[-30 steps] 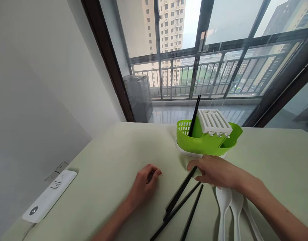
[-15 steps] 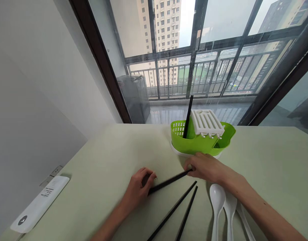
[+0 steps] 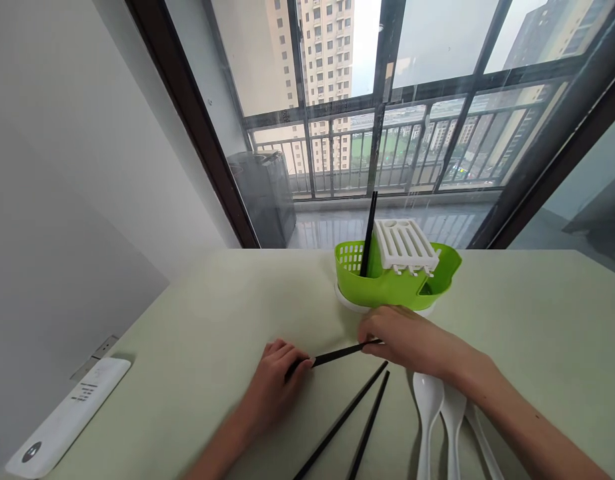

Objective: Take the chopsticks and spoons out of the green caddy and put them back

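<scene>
1. The left hand (image 3: pixel 280 377) is curled, fingers and thumb closed on the left end of the held black chopsticks (image 3: pixel 337 354); that end is partly covered by the fingers.
2. The right hand (image 3: pixel 406 337) pinches their other end between thumb and fingers. Its back faces the camera, so most of the fingertips are hidden.
3. The held black chopsticks slant across the surface (image 3: pixel 227 313) between the two hands, right end farther away. They overlap so closely that their number is hard to make out.
4. Two loose black chopsticks (image 3: pixel 342 418) lie apart from each other, nearer than the held ones; the bottom edge cuts off their near ends.
5. Three white spoons (image 3: pixel 428 395) lie to the right of these. The right hand and forearm cover part of the bowls, the rightmost most of all, and the handles run out of view.
6. Beyond the right hand stands the green holder (image 3: pixel 377 291) with a white slotted rack (image 3: pixel 407 245). Its white base (image 3: pixel 351 305) is partly hidden by the hand.
7. Upright chopsticks (image 3: pixel 369 233) lean in the holder's left compartment, lower tips out of sight.
8. Far left lies a white power strip (image 3: pixel 70 420), its printing too small to read.
</scene>
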Demonstrator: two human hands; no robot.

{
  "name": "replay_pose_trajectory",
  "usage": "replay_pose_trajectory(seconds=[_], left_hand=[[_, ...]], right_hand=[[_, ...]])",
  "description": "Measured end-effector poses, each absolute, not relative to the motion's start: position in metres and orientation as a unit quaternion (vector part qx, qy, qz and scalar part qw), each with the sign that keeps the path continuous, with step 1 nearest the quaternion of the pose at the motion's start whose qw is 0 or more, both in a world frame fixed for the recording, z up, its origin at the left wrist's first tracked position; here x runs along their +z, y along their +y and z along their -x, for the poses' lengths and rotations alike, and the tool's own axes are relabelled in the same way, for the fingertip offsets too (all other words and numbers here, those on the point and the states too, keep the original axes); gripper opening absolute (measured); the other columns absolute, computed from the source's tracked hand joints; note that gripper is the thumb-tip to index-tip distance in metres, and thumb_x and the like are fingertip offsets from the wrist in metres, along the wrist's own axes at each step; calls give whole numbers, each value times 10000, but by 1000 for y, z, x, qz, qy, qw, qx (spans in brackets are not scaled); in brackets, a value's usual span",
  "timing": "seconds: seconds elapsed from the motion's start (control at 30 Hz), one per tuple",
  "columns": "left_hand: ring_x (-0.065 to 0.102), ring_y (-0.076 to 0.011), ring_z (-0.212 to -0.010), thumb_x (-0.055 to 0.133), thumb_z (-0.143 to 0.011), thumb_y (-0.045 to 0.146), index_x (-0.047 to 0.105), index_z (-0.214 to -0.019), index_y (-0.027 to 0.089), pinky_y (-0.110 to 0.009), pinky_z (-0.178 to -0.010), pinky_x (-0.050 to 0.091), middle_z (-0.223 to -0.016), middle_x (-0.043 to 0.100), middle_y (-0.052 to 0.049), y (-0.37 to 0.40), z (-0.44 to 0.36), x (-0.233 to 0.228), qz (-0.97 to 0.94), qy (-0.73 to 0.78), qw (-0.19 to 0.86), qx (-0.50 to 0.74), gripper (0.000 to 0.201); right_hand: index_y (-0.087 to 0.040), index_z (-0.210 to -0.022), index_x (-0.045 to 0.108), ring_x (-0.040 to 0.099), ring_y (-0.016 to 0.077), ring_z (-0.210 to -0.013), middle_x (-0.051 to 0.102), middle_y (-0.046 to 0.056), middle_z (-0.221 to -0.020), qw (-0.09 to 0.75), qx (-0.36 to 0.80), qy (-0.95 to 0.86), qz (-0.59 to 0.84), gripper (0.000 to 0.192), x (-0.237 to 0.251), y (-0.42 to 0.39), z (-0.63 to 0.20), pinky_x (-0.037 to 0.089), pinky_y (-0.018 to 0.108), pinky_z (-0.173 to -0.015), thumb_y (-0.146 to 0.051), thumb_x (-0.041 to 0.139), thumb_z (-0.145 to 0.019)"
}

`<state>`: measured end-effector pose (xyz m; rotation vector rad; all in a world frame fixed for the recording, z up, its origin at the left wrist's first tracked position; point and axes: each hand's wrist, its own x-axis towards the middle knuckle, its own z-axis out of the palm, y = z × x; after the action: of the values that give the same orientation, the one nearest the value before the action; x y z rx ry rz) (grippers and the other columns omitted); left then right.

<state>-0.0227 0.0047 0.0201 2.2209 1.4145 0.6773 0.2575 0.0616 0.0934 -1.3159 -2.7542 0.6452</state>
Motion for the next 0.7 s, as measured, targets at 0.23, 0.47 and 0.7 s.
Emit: replay_pose_trajectory(seconds=[0.23, 0.47, 0.7], left_hand=[[649, -196, -809, 455, -1064, 421, 698, -946, 221, -349, -834, 461, -866, 740, -52, 2, 21, 20, -815, 455, 246, 262, 337], [649, -198, -804, 518, -1050, 369, 751, -1029, 222, -339, -804, 505, -810, 746, -59, 2, 24, 26, -822, 414, 225, 319, 276], [674, -194, -892, 608, -1011, 320, 780, -999, 220, -312, -796, 550, -896, 777, -64, -3, 16, 29, -823, 362, 243, 365, 200]], right_hand=[[-283, -888, 752, 680, 196, -726, 746, -3, -787, 54, 204, -879, 427, 210, 133, 44, -275, 365, 286, -595, -427, 625, -973], [-304, -928, 724, 686, 140, -736, 753, -50, -851, 196, 246, -858, 406, 121, 156, 18, -267, 438, 259, -639, -370, 637, -981], [-275, -892, 698, 638, 86, -659, 709, -83, -749, 325, 243, -843, 353, 106, 168, -3, -251, 435, 221, -614, -333, 671, -976]])
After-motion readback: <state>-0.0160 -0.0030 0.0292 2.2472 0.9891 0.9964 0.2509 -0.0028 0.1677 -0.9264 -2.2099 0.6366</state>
